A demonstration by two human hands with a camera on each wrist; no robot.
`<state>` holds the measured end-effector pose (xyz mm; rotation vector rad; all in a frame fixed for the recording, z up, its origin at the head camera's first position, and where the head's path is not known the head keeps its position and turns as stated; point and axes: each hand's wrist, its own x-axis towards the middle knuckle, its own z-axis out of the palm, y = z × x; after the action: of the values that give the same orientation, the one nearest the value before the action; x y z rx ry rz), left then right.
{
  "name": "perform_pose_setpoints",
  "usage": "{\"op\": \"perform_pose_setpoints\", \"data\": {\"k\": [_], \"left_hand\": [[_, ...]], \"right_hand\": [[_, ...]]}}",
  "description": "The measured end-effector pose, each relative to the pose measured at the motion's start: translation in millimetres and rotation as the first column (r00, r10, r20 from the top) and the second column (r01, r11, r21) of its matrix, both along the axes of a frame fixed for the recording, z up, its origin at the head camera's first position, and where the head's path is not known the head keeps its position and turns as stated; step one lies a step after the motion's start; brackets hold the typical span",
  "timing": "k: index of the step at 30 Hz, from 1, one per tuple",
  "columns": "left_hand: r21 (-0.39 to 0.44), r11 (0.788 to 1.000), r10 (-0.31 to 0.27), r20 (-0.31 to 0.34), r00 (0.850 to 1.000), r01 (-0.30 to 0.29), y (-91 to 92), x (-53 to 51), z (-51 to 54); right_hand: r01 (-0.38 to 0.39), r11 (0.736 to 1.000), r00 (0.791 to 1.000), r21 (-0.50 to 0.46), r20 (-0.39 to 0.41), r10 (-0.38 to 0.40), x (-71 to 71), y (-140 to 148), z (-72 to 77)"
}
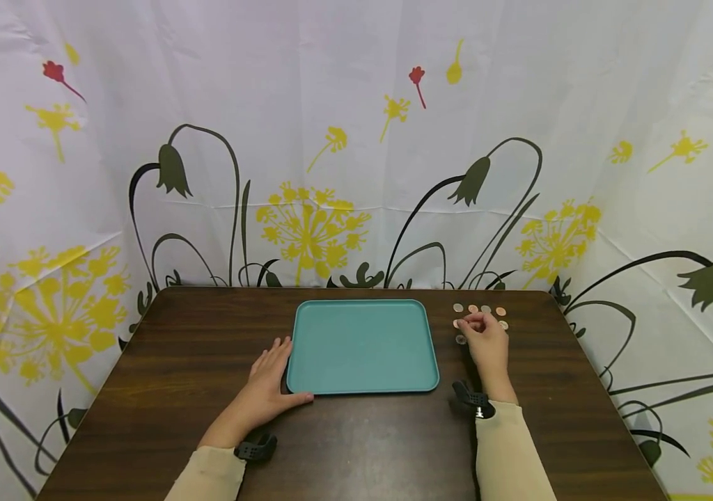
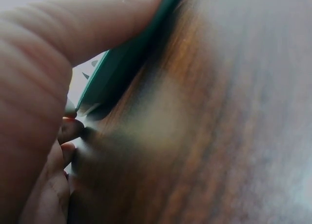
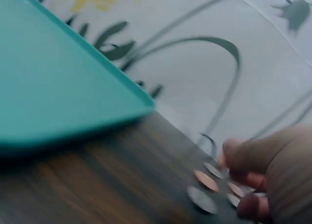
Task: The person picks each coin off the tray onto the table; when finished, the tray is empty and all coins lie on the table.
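Note:
A teal rectangular tray point(image 1: 363, 348) lies on the table. My left hand point(image 1: 265, 386) rests at its near left corner, fingers spread straight along the left side and thumb against the front edge. In the left wrist view, the thumb point(image 2: 97, 27) touches the tray's rim point(image 2: 122, 68). Right of the tray, my right hand point(image 1: 488, 344) hovers over several silver and copper coins, its fingers bent and the thumb close to them. A copper coin point(image 3: 206, 180) and a silver coin point(image 3: 201, 200) lie beside its fingertips. Whether a coin is between the fingers is hidden.
The dark wooden table point(image 1: 369, 452) spans the area under both hands. A white curtain point(image 1: 344, 104) with printed flowers hangs behind its far edge and along the sides. Another copper coin point(image 1: 500, 312) lies beyond the right hand.

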<state>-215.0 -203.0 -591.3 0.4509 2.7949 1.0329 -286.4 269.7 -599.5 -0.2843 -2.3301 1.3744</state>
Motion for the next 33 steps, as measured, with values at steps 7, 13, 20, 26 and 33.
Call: {"op": "perform_pose_setpoints", "data": {"k": [7, 13, 20, 26, 33], "left_hand": [[0.002, 1.0, -0.004, 0.005, 1.0, 0.004, 2.0, 0.3, -2.8], [0.003, 1.0, -0.001, 0.006, 1.0, 0.001, 1.9, 0.2, -2.6], [0.004, 1.0, 0.003, 0.0, 1.0, -0.003, 1.9, 0.9, -1.7], [-0.009, 1.0, 0.003, 0.021, 1.0, -0.002, 1.7, 2.2, -2.2], [-0.015, 1.0, -0.003, 0.013, 1.0, 0.003, 2.6, -1.4, -4.4]], "right_hand": [[0.02, 0.993, 0.983, 0.117, 0.177, -0.041, 4.5, 39.3, 4.4], [-0.081, 0.981, 0.953, 0.179, 0.301, 0.024, 5.7, 48.5, 5.0], [-0.077, 0.979, 0.963, 0.187, 0.27, 0.024, 1.0, 46.2, 1.9], [-0.091, 0.982, 0.964, 0.167, 0.263, 0.045, 0.7, 48.9, -0.5], [-0.039, 0.991, 0.978, -0.129, 0.2, 0.065, 1.4, 51.2, -7.3]]}}
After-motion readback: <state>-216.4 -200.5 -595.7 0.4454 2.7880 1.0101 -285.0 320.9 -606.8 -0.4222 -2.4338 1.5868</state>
